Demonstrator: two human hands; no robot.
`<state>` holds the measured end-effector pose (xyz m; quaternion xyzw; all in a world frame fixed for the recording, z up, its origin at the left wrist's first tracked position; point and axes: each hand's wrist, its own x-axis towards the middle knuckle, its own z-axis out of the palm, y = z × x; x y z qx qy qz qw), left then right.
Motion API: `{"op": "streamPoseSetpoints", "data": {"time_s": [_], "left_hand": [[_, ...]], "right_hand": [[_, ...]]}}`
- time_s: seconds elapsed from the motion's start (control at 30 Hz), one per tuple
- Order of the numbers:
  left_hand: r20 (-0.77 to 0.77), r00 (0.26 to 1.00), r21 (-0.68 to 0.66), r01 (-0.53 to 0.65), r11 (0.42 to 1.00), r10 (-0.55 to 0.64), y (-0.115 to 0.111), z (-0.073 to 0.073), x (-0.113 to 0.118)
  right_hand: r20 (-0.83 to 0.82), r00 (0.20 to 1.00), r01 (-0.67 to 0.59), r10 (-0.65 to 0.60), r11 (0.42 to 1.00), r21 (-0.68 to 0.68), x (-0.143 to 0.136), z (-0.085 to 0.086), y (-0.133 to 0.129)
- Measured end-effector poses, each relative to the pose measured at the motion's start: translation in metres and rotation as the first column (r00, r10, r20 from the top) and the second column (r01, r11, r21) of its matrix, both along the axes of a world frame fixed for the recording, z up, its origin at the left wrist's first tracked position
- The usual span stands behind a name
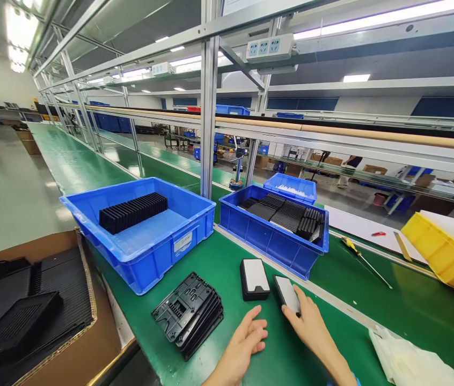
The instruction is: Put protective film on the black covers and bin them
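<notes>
My right hand grips a black rectangular case with a pale panel, thumb on the near side and fingers over the far edge. Just left of it stands a short stack of similar black cases, a white panel on top. My left hand hovers near that stack, fingers apart and slightly curled, holding nothing. Farther left, a fanned pile of black plastic covers lies with ribbed inner sides up.
Behind are a blue bin with a row of black parts and another blue bin packed with black pieces. A cardboard box stands left. At right are a screwdriver, a yellow bin and a whitish bag.
</notes>
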<state>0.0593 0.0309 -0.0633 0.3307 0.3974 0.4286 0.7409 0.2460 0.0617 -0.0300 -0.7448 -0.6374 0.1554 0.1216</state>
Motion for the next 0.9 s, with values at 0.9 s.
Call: {"op": "streamPoseSetpoints", "data": {"time_s": [0.9], "left_hand": [[0.096, 0.985, -0.036, 0.145, 0.989, -0.141, -0.042, 0.049, -0.031]], "right_hand": [[0.047, 0.846, -0.298, 0.531, 0.398, 0.867, -0.054, 0.056, -0.062]]}}
